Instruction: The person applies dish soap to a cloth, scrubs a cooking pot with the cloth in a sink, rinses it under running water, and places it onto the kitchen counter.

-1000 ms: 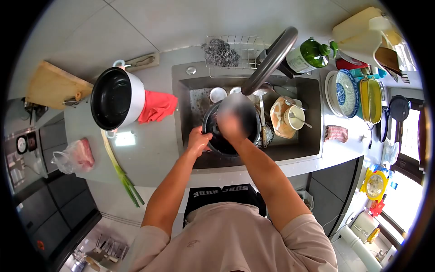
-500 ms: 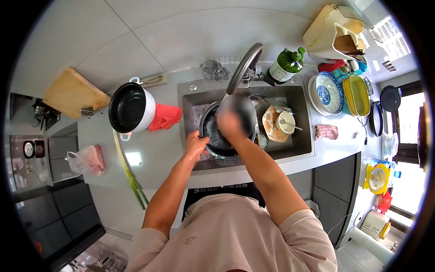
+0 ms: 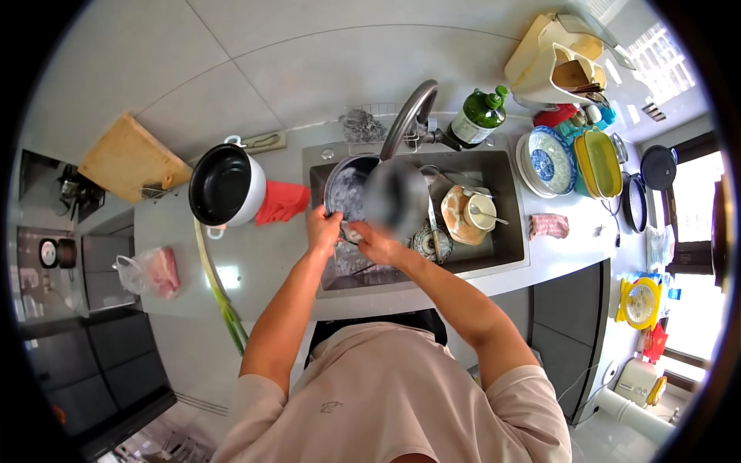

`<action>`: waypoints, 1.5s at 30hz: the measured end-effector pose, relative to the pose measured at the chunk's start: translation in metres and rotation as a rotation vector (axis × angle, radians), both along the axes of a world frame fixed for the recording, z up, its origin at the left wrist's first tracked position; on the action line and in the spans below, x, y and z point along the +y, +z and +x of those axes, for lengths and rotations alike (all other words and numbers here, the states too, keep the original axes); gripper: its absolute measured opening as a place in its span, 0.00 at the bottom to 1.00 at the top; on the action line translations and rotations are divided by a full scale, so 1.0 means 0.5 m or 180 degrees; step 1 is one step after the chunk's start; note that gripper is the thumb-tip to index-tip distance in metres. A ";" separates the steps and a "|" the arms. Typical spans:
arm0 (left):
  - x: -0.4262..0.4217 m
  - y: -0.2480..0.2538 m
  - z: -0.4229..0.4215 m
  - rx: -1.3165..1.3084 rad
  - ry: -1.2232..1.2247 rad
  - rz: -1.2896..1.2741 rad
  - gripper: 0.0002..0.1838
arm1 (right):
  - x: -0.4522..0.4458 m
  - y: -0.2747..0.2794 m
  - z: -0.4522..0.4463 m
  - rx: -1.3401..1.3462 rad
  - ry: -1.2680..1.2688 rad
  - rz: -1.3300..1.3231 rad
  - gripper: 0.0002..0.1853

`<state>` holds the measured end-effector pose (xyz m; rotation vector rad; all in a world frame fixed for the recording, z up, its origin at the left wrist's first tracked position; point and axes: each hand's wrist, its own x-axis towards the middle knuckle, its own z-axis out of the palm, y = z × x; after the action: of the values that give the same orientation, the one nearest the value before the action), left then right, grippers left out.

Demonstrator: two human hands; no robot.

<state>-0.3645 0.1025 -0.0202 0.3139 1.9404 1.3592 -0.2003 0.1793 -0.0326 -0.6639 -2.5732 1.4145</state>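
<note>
Pan (image 3: 345, 197): in the left side of the sink (image 3: 505, 185), now tilted, foamy inside.
Left hand (image 3: 323, 231): grips its near-left rim.
Right hand (image 3: 374, 245): out from the pan's middle to its near edge; I can't tell its grip.
Edges: tap (image 3: 401, 127) beyond, bowl (image 3: 483, 212) rightward.
Room: I see bare sink floor nearer me.

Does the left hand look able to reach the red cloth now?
Probably yes: the red cloth lies close by, nothing standing between. But the left hand grips the dark pan, so it may need to let go.
</note>
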 end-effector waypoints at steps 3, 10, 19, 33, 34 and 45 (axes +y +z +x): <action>0.002 0.014 -0.014 -0.0153 -0.0052 0.0004 0.03 | 0.067 0.006 0.081 -0.0271 0.0904 0.1682 0.22; 0.046 0.044 0.019 -0.0163 -0.0124 -0.0222 0.02 | -0.006 -0.010 0.029 -0.0540 0.0016 0.0816 0.18; -0.009 -0.079 0.073 0.2039 0.0192 0.0171 0.17 | 0.048 -0.003 0.071 -0.0892 0.0842 0.2281 0.13; 0.008 -0.110 0.047 0.0701 -0.0173 -0.0856 0.21 | 0.089 -0.076 0.097 -0.0962 0.1199 0.2629 0.09; 0.000 -0.185 0.041 0.1011 -0.0201 -0.0945 0.21 | 0.084 -0.100 0.102 -0.0891 0.1129 0.2490 0.09; -0.038 -0.302 0.092 0.0264 -0.0316 -0.0885 0.18 | 0.027 -0.253 0.148 -0.1415 0.0990 0.1843 0.10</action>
<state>-0.3186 0.0833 -0.1714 0.3303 2.1216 1.0112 -0.1262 0.1929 -0.1592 -0.5394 -3.3238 0.5305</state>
